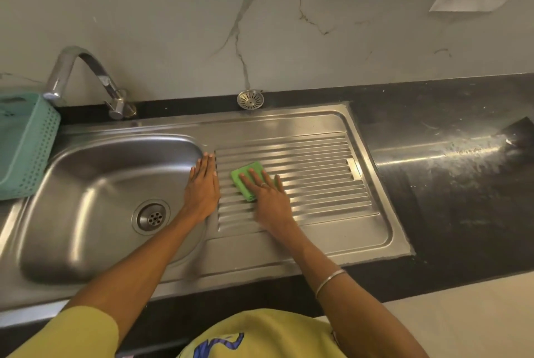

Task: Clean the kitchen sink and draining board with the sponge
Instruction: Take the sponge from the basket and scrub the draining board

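A steel sink bowl [95,198] with a round drain [151,216] lies on the left, and its ribbed draining board [318,172] stretches to the right. A green sponge [247,174] lies flat on the left part of the ribs. My right hand [267,194] presses on the sponge with straight, spread fingers. My left hand [202,184] rests flat on the rim between the bowl and the board, fingers straight, holding nothing.
A curved chrome tap [86,74] stands behind the bowl. A teal perforated basket [27,144] sits at the bowl's left edge. A loose drain strainer [250,98] leans by the wall. Black countertop [450,161] lies to the right, below a marble wall.
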